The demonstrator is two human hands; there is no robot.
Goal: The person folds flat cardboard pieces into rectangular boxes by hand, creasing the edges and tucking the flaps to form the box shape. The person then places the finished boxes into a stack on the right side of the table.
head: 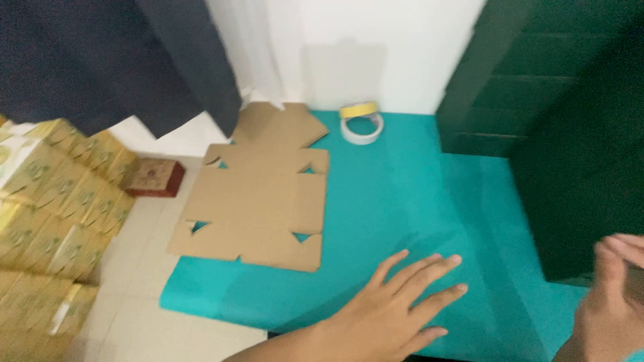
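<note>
1. Spread flat, the left hand (pixel 396 305) is pressing open-palmed on the teal mat (pixel 416 201).
2. Beside it, the right hand (pixel 614 295) is hovering with fingers loosely curled, gripping nothing.
3. Farther off, a flattened cardboard box (pixel 258 194) is lying across the mat's left edge.
4. Tape rolls (pixel 361 122) are sitting by the wall.

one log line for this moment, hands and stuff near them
left hand flat on teal mat | right hand raised, empty | flat cardboard blank ahead | tape rolls behind

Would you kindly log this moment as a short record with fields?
Surface: teal mat
Left hand: flat on the mat, fingers spread, holding nothing
Right hand: raised at the right edge, blurred, grip unclear
Flat cardboard box blank: unfolded, over the mat's left edge
Tape rolls: two, by the wall
Left side: stacked yellow cartons
</note>
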